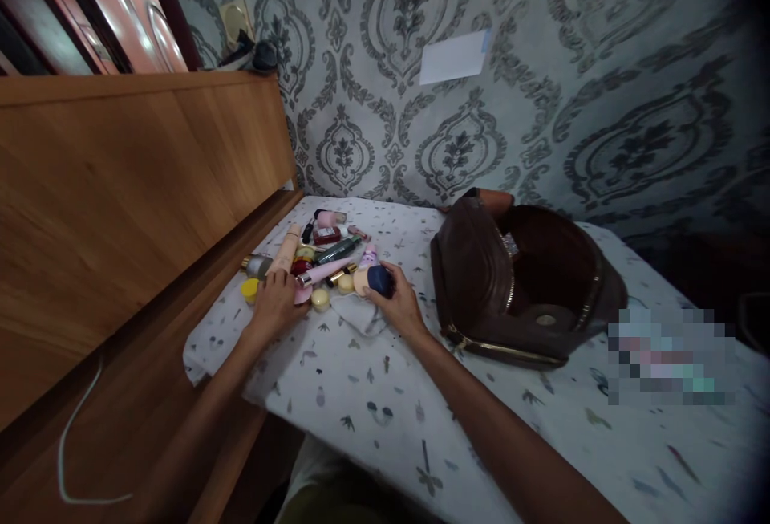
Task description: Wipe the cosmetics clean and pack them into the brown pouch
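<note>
My right hand (pixel 399 304) is closed around a small peach bottle with a dark blue rounded cap (pixel 379 281), just above the cloth. My left hand (pixel 277 300) lies over the near left of a cosmetics pile, its fingers apart. Its fingertips touch the lower end of a peach tube (pixel 287 247), and its thumb side is by a pink item (pixel 302 295), partly hidden. Between the hands lie a pale pink tube with a silver band (pixel 325 271) and small cream-coloured jars (pixel 321 299). Behind them are a dark green bottle (pixel 338 249) and a red bottle (pixel 326 235).
An open brown bag (pixel 475 267) with a gold zip stands to the right on the printed white cloth (pixel 385 420). A wooden panel (pixel 138 187) rises along the left. The patterned wall (pixel 391 107) closes off the back. A yellow-lidded item (pixel 249 291) sits beside my left hand.
</note>
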Demonstrator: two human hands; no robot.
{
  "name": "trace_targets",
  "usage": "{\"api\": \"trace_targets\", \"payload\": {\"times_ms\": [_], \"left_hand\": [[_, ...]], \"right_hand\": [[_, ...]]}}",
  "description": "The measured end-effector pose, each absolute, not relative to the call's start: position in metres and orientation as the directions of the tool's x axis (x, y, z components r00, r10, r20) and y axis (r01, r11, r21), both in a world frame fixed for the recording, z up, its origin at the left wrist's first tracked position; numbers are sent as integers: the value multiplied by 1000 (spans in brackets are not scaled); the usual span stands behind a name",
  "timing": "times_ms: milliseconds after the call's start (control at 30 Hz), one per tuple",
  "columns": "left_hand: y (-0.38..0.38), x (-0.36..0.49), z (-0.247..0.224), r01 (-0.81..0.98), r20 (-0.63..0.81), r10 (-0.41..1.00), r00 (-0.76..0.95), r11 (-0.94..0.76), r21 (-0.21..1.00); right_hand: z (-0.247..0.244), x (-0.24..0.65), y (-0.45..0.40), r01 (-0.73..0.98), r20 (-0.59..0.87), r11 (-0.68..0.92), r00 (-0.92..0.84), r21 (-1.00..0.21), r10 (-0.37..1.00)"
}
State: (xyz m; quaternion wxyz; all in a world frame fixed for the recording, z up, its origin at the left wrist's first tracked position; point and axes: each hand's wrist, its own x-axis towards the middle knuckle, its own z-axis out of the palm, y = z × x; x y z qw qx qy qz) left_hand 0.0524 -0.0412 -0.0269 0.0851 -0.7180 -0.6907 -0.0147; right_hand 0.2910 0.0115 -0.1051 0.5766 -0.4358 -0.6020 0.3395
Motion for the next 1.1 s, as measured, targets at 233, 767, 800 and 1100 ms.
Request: {"api": "trace_targets", "payload": {"times_ms": [233,767,800,1100], "left_hand": [[-36,48,-26,998,91,995,39,-34,-52],[-41,8,-6,595,-111,978,174,-15,803],[-42,8,-6,480,-120,977,177,21,877],[-57,35,-24,-140,-102,977,186,130,982]], "right_hand": [[-110,292,13,160,416,406,32,-899,909],[-114,296,12,332,515,513,-90,-792,853],[-113,296,11,344,517,517,-101,-783,850],[-104,291,0,389,503,520,-153,-761,851]]}}
